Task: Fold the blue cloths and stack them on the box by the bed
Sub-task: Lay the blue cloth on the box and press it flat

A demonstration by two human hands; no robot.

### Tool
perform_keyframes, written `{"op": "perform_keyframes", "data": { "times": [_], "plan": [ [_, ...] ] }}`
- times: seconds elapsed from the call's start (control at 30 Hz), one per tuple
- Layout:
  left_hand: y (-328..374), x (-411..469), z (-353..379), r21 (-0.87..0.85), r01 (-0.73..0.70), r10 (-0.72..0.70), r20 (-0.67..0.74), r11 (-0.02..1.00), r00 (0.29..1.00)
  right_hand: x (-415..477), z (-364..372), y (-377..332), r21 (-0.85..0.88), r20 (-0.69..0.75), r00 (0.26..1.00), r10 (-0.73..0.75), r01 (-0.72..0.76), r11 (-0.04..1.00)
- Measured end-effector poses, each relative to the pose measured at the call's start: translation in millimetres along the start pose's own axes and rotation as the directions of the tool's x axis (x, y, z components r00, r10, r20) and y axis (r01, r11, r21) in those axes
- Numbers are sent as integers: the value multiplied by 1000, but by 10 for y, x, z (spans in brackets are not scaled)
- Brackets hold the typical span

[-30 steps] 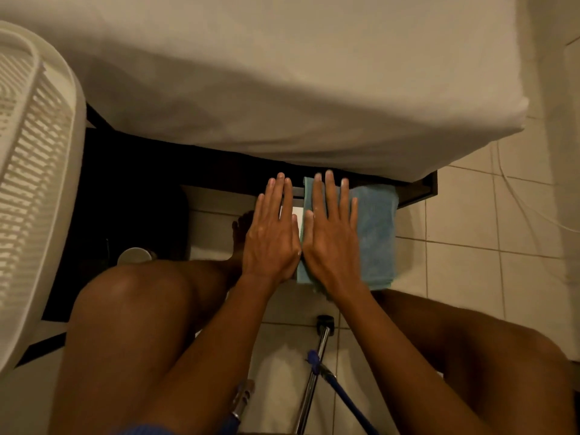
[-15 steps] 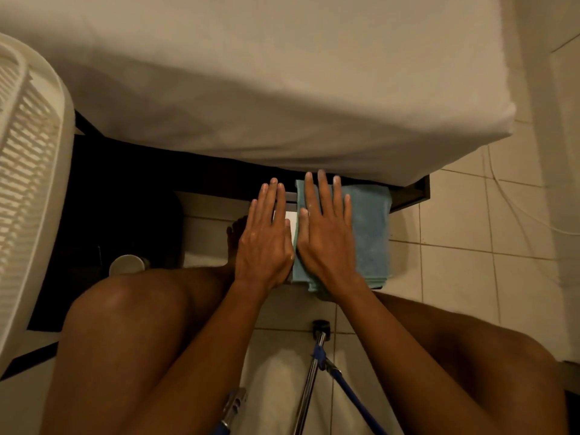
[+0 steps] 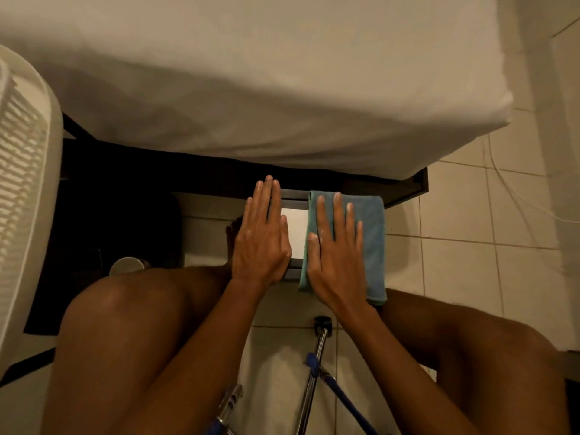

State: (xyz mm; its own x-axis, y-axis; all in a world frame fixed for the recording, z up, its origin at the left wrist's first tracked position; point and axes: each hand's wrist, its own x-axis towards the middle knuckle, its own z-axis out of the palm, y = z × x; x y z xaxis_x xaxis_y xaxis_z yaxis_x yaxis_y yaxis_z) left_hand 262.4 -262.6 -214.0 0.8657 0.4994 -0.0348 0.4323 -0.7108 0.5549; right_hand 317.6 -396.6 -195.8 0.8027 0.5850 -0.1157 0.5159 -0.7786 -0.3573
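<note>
A folded blue cloth [image 3: 370, 240] lies on the right part of a box [image 3: 295, 233] with a white top, on the floor by the bed. My right hand [image 3: 335, 249] rests flat on the cloth's left half, fingers spread and pointing at the bed. My left hand [image 3: 262, 237] lies flat on the box's left part, beside the cloth and apart from it. A strip of the white box top shows between my hands. Neither hand grips anything.
The bed [image 3: 266, 89], under a white sheet, overhangs the far side of the box. A white slatted basket [image 3: 25, 196] stands at the left, a pale cup [image 3: 127, 265] on the floor near my left knee. Metal and blue rods [image 3: 317, 365] lie between my legs.
My two hands were pressed side by side. They have slid apart: the left hand moved left, the right hand moved right over the cloth, uncovering the white box top between them.
</note>
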Motion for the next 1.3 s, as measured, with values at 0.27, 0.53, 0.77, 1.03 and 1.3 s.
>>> {"op": "perform_keyframes", "data": {
  "times": [0.27, 0.53, 0.77, 1.03, 1.3],
  "plan": [
    [35, -13, 11, 94, -4, 4, 3, 996, 1000, 85, -33, 161, 37, -50, 998, 43, -41, 998],
    [242, 18, 69, 84, -127, 119, 91, 988, 989, 151, -53, 249, 83, -66, 995, 75, -70, 994],
    [251, 1, 72, 127, -120, 111, 81, 985, 991, 182, -96, 361, 26, -50, 996, 67, -66, 998],
    [264, -3, 54, 152, -116, 103, 89, 982, 991, 117, -37, 330, 33, -69, 987, 142, -140, 990],
    [246, 7, 54, 122, -103, 93, 79, 987, 993, -113, -15, 295, 30, -58, 987, 153, -151, 988]
  ]
}}
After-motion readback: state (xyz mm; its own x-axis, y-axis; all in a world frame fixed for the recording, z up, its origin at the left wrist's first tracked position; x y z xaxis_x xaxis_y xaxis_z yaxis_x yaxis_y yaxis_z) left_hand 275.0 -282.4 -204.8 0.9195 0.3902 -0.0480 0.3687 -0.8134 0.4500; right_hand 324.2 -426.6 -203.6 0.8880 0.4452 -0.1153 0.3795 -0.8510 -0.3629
